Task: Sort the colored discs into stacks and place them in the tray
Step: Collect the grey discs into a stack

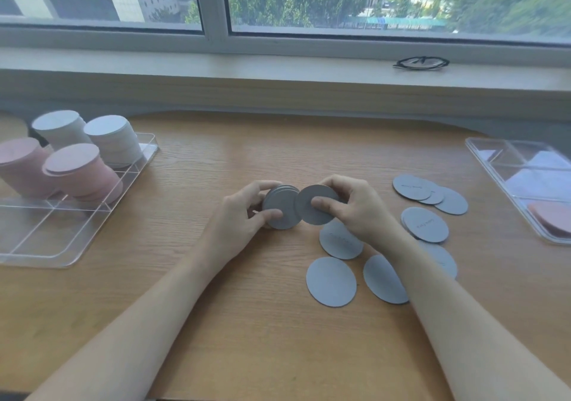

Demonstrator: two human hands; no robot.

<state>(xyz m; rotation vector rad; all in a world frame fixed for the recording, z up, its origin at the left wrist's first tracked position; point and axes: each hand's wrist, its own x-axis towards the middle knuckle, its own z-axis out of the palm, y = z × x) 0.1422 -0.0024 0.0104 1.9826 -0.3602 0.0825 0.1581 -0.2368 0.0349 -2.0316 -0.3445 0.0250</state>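
My left hand (244, 215) grips a small stack of grey discs (279, 210) just above the table's middle. My right hand (355, 207) pinches a single grey disc (310, 212) whose edge overlaps the stack's right side. Several loose grey discs (332, 280) lie flat on the table to the right, some partly under my right forearm. A clear divided tray (92, 218) at the left holds two white stacks (112, 139) in its back compartments and two pink stacks (80, 170) in front of them. The tray's front compartments hold nothing.
A second clear tray (500, 166) at the right edge holds a few pink discs (553, 218). Folded glasses (421, 62) rest on the window sill beyond the wooden table (247, 323).
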